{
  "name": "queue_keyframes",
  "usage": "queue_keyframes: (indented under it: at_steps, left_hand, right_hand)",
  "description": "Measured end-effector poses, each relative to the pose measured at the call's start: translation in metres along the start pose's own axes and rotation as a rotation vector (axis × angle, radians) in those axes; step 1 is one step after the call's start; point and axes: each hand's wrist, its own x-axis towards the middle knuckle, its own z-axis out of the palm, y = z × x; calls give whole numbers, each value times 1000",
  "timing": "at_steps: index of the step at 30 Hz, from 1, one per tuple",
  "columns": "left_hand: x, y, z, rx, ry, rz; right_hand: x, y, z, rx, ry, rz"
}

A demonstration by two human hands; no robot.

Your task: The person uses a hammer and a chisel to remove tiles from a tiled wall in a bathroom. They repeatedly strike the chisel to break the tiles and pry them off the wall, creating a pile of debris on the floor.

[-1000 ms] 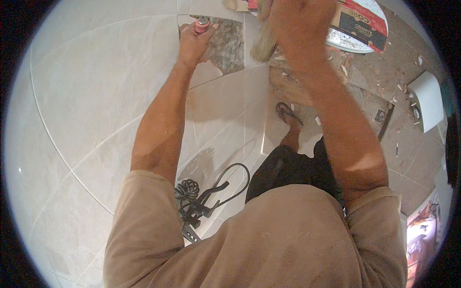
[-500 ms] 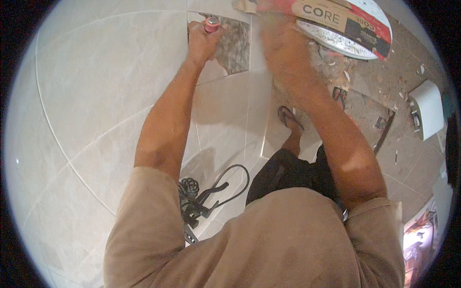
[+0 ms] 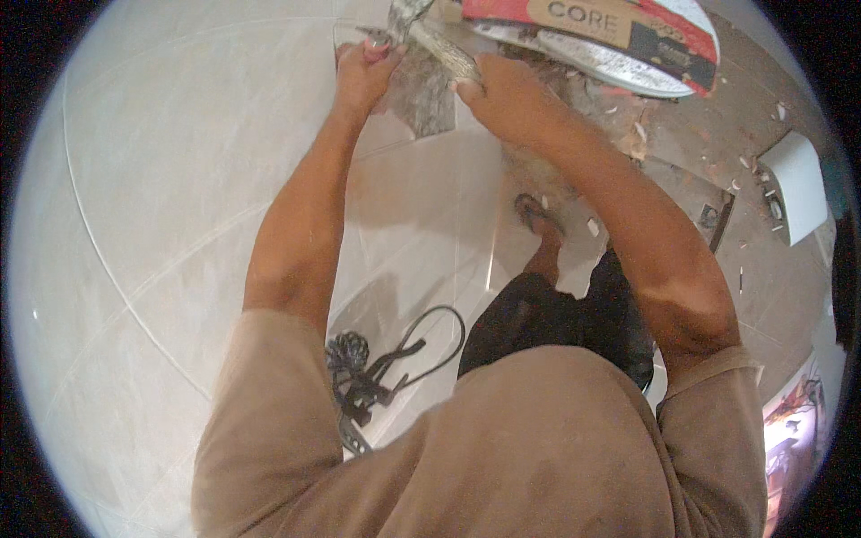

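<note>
At the top of the view, my left hand (image 3: 361, 82) is wrapped round a chisel (image 3: 376, 47) with a reddish grip and a metal striking end. The chisel stands against a rough grey patch (image 3: 425, 97) where the tile face is broken away; its tip is hidden by the hand. My right hand (image 3: 513, 97) grips the lower end of a hammer (image 3: 447, 54). The hammer's handle is pale and worn, and its head is close to the chisel's end; whether they touch I cannot tell.
Large beige tiles (image 3: 161, 179) surround the patch. A red, black and brown cardboard box (image 3: 587, 25) rests across a round white object (image 3: 565, 56) at the upper right. Debris litters the floor, near a white curved piece (image 3: 796, 188). Black cable (image 3: 359, 386) lies lower left.
The right hand, blurred before and farther up, has come down and right a little, and the hammer now shows beside the chisel. My left hand still grips the chisel.
</note>
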Motion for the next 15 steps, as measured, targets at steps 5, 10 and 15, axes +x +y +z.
queue_keyframes:
  at_steps: [5,10,15]
  left_hand:
    - [-7,12,-5,37,61,34]
    - [5,6,-6,-38,-58,-83]
    - [-7,-1,-11,-117,-62,-102]
  right_hand:
    - [41,-27,-74,226,305,40]
    - [23,-15,-14,10,492,-147]
    - [27,-35,-46,-27,-138,-33]
